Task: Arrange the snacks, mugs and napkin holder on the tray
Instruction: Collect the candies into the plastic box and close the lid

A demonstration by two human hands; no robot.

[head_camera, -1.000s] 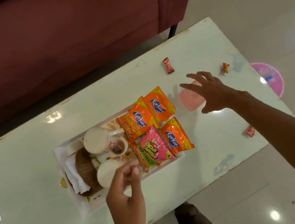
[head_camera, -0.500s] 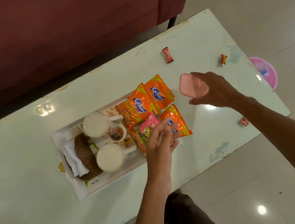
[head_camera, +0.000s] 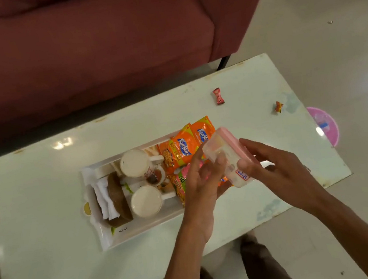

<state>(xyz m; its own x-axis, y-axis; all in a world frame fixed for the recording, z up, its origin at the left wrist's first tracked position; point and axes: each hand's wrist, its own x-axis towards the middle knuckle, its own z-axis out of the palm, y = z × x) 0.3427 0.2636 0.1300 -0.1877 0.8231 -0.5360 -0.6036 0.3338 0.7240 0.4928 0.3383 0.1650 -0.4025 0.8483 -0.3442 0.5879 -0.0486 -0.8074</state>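
Tray point(head_camera: 130, 235) already crowded: my left hand point(head_camera: 202, 184) and right hand point(head_camera: 274, 169) fingers pinch the pink-lidded plastic box point(head_camera: 227, 157) above the Kurkure packets point(head_camera: 180, 151). Set down carelessly, I'd guess it slides off them or knocks the near mug point(head_camera: 145, 201).

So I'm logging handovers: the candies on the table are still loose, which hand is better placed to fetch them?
Right hand, probably: both candies lie on its side. Both hands now hold the box.

Colours I saw from the head view

Orange snack packets point(head_camera: 181, 149), white mugs point(head_camera: 134, 163), pink-lidded clear box point(head_camera: 227, 154), maroon sofa point(head_camera: 94, 45).
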